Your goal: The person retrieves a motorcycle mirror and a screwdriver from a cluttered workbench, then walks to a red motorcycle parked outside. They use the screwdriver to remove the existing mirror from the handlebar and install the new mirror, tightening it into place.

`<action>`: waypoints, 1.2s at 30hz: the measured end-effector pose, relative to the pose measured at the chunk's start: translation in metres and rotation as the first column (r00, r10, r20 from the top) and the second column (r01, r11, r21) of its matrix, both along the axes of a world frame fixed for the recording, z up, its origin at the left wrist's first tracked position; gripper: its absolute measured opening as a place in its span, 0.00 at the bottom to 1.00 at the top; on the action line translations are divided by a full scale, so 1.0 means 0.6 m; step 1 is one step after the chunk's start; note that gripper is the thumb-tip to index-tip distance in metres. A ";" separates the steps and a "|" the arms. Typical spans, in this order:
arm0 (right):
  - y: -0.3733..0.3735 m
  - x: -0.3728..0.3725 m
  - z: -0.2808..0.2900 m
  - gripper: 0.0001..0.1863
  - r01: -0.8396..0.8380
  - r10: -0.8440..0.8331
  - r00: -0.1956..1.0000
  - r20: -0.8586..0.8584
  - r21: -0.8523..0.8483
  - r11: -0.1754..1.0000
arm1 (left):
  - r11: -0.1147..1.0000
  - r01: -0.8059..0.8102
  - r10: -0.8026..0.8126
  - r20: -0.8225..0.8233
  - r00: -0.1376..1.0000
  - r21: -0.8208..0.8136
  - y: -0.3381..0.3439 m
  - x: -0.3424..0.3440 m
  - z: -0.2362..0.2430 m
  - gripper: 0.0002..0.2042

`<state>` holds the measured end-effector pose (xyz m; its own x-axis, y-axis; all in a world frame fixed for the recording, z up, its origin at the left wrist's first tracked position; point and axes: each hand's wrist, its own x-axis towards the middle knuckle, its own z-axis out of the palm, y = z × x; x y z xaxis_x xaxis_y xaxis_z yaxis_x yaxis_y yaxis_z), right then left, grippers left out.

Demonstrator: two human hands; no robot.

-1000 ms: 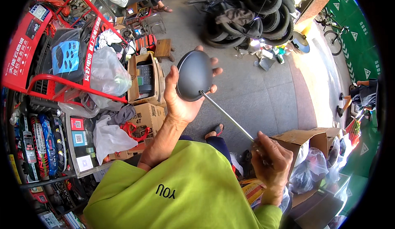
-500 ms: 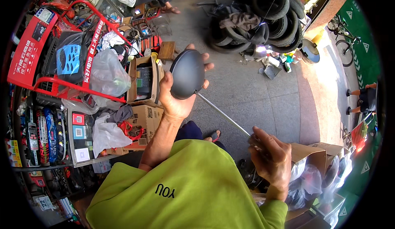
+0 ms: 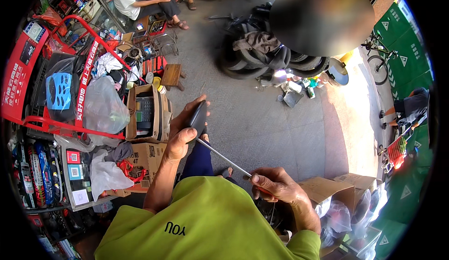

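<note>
A black, rounded rear-view mirror (image 3: 199, 118) is tilted nearly edge-on in front of my torso. My left hand (image 3: 177, 144) grips it, with the thumb on the near side and the fingers behind. From its lower edge a thin metal rod (image 3: 224, 159) slants down to the right. My right hand (image 3: 279, 185) is closed round the rod's other end, and a bit of something red shows under its fingers. Whether rod and mirror are one piece I cannot tell.
Left stand a red metal rack (image 3: 28, 80), an open carton (image 3: 161, 120) and a small wooden stool (image 3: 172, 75). A seated person (image 3: 135, 0) is beyond. Tyres (image 3: 243, 66) lie ahead, partly behind a blurred patch. Open cardboard boxes (image 3: 322, 185) with plastic bags stand at right.
Both hands have come lower and closer to my body. The mirror has turned from showing its broad round back to nearly edge-on. The view has shifted, showing more of the seated person.
</note>
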<state>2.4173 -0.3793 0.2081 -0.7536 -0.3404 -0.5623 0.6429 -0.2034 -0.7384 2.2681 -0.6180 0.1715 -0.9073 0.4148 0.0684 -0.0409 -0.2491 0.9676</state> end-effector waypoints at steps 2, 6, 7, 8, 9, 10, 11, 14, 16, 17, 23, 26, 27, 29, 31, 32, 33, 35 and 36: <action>-0.009 -0.045 0.010 0.22 0.002 0.001 0.999 -0.048 0.058 0.998 | 0.999 -0.042 0.042 0.003 0.999 0.006 -0.004 -0.032 -0.014 0.40; -0.015 -0.156 0.003 0.21 -0.147 0.193 0.969 -0.153 0.270 0.951 | 0.995 -0.099 0.099 0.000 0.995 0.017 -0.022 -0.125 -0.028 0.40; -0.022 -0.185 0.000 0.21 -0.121 0.207 0.950 -0.232 0.337 0.934 | 0.994 -0.109 0.109 -0.009 0.994 0.021 -0.028 -0.157 -0.031 0.40; -0.031 -0.212 -0.011 0.21 -0.091 0.227 0.924 -0.307 0.399 0.912 | 0.990 -0.137 0.137 0.007 0.991 0.028 -0.036 -0.184 -0.032 0.40; -0.039 -0.244 -0.018 0.21 -0.055 0.250 0.891 -0.378 0.457 0.888 | 0.986 -0.164 0.164 0.023 0.986 0.033 -0.046 -0.211 -0.032 0.40; -0.047 -0.282 -0.016 0.20 -0.074 0.350 0.836 -0.423 0.546 0.834 | 0.980 -0.193 0.192 0.023 0.981 0.056 -0.060 -0.239 -0.038 0.40; -0.057 -0.321 -0.017 0.20 -0.016 0.417 0.750 -0.514 0.616 0.788 | 0.970 -0.219 0.220 0.006 0.976 0.104 -0.071 -0.270 -0.040 0.40; -0.083 -0.429 -0.007 0.19 0.106 0.663 0.513 -0.546 0.807 0.582 | 0.952 -0.303 0.298 0.105 0.949 0.041 -0.107 -0.358 -0.035 0.40; -0.095 -0.487 -0.005 0.18 0.102 0.741 0.476 -0.474 0.866 0.489 | 0.947 -0.322 0.319 0.134 0.938 0.003 -0.123 -0.400 -0.038 0.38; -0.099 -0.518 -0.004 0.17 0.113 0.777 0.458 -0.433 0.895 0.432 | 0.941 -0.338 0.335 0.143 0.931 -0.005 -0.128 -0.421 -0.042 0.38; -0.100 -0.717 -0.071 0.21 -0.270 0.437 0.687 -0.580 0.355 0.895 | 0.859 -0.503 0.500 0.057 0.864 0.092 -0.183 -0.530 -0.094 0.37; -0.076 -0.818 -0.066 0.25 -0.523 0.530 0.837 -0.140 0.085 0.848 | 0.859 -0.506 0.506 0.022 0.862 0.083 -0.171 -0.595 -0.093 0.37; -0.070 -0.849 -0.063 0.27 -0.581 0.581 0.814 0.011 0.025 0.813 | 0.860 -0.503 0.504 0.022 0.864 0.085 -0.167 -0.620 -0.096 0.37; -0.072 -0.904 -0.079 0.26 -0.543 0.556 0.830 -0.051 0.155 0.825 | 0.875 -0.481 0.481 0.020 0.877 0.047 -0.163 -0.674 -0.096 0.37; -0.055 -0.977 -0.079 0.28 -0.555 0.596 0.799 -0.080 0.280 0.783 | 0.880 -0.475 0.474 0.044 0.879 0.013 -0.147 -0.734 -0.085 0.37; -0.045 -1.011 -0.104 0.27 -0.479 0.608 0.726 -0.322 0.397 0.783 | 0.888 -0.458 0.454 0.072 0.888 0.045 -0.136 -0.769 -0.087 0.37; -0.040 -1.044 -0.106 0.26 -0.377 0.605 0.639 -0.475 0.493 0.784 | 0.886 -0.460 0.459 0.028 0.888 0.053 -0.127 -0.806 -0.088 0.34; -0.026 -1.114 -0.093 0.23 -0.114 0.591 0.375 -0.714 0.597 0.794 | 0.852 -0.523 0.519 0.074 0.851 0.037 -0.118 -0.870 -0.084 0.32; -0.019 -1.153 -0.075 0.19 -0.065 0.629 0.259 -0.733 0.637 0.768 | 0.828 -0.558 0.548 0.127 0.827 0.060 -0.121 -0.896 -0.085 0.31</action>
<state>1.7252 -0.3905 0.1632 -0.7150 -0.6697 0.2006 -0.5318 0.3348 -0.7779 1.7307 -0.6909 0.1204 -0.9865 -0.1622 -0.0221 0.0357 -0.3450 0.9379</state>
